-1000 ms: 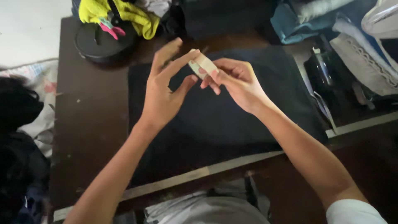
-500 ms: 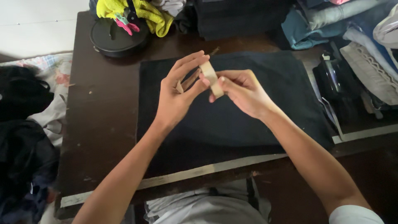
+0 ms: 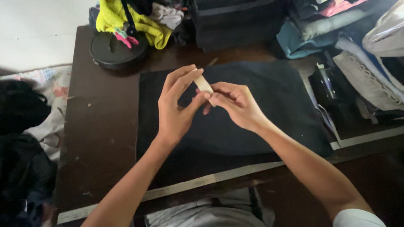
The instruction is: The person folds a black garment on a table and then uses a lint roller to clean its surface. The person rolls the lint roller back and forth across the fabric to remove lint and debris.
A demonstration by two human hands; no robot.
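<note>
Head camera looks straight down at two bare hands meeting above a black cloth mat (image 3: pixel 261 122) that lies flat on a dark brown table (image 3: pixel 101 126). I see the left hand (image 3: pixel 176 109) raised with its fingers (image 3: pixel 185 77) curled, the index fingertip and thumb closing on the upper end of a small beige strip (image 3: pixel 204 85). The right hand (image 3: pixel 235 104) comes in from the right and pinches the lower end of the same strip between thumb and forefinger, its other fingers folded under. Both hands hold the strip together, tilted, in the air over the upper middle of the mat, not touching the cloth. I cannot tell what the strip is made of.

At the top left of the table sits a round black lid-like object (image 3: pixel 115 52), with a yellow cloth (image 3: pixel 134 21) and a pink clip (image 3: pixel 125 38) at its far edge. A dark bag (image 3: pixel 235 23) stands behind the mat. Folded clothes (image 3: pixel 370 71) are piled at the right, and a dark glossy container (image 3: pixel 326 84) lies just beside the mat's right edge. A pale strip of tape (image 3: pixel 189 185) runs along the table's near edge.
</note>
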